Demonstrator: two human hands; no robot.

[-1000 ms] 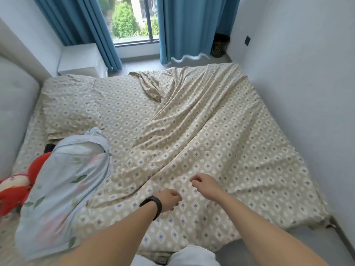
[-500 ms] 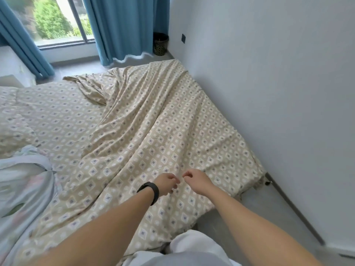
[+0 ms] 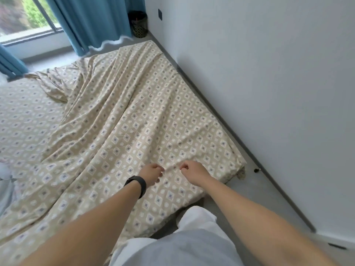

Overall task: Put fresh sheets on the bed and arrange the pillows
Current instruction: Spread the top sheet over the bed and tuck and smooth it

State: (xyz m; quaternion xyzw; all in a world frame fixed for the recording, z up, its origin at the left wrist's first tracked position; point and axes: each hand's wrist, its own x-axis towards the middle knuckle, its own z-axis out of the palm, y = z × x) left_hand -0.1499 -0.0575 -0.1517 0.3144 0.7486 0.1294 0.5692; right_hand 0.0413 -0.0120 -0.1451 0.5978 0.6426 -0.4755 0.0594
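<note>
Pinching the beige diamond-print cotton sheet [image 3: 119, 120] near the bed's foot corner, left hand [image 3: 151, 174] w/ black wristband [image 3: 137, 185] and right hand [image 3: 193, 172] sit just apart, fingers curled into the fabric. Sheet lies wrinkled across the mattress, bunched toward the blue curtains [image 3: 92, 24]; its right edge runs along the white wall [image 3: 269, 83].

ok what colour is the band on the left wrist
Black; the wristband shows plainly in the head view, just behind the left hand.
</note>
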